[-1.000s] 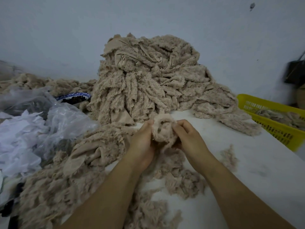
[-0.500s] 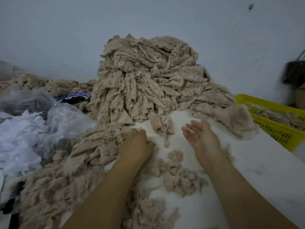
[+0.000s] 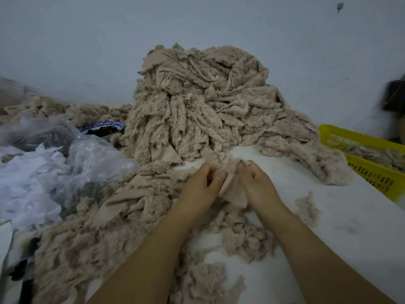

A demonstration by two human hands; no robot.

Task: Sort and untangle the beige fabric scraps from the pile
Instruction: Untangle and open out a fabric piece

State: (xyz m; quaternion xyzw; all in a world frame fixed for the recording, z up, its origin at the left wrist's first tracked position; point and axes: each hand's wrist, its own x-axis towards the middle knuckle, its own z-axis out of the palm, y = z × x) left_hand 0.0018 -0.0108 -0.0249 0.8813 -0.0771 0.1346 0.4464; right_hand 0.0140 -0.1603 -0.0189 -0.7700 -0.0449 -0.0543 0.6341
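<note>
1. Beige fabric scrap (image 3: 233,190) is held up between the two hands, just above the white table (image 3: 317,194). Its fluffy top edge is bunched at the fingertips, and its smooth lower corner hangs between the wrists.
2. The left hand (image 3: 202,185) has its fingers curled inward and pinches the scrap's left side against the thumb.
3. The right hand (image 3: 257,186) is curled the same way, gripping the scrap's right side with its fingertips tucked into the fuzzy edge.
4. The big pile (image 3: 197,106) of beige pieces rises just beyond the fingertips, against the wall. Whether its lowest fringe touches the held scrap cannot be told.
5. Loose scraps (image 3: 230,235) lie on the table under both wrists and forearms, spreading thickly to the left of the left hand.
6. A small tuft (image 3: 306,207) lies alone on the table, near the right wrist on its outer side.
7. A yellow basket (image 3: 350,139) sits well to the right of the right hand, with more beige pieces inside.
8. Clear plastic bags (image 3: 92,159) lie crumpled to the left of the left hand, with white scraps (image 3: 26,187) further out.
9. A blue-rimmed bowl (image 3: 103,126) with dark contents sits beyond the bags, beside the pile's left foot.
</note>
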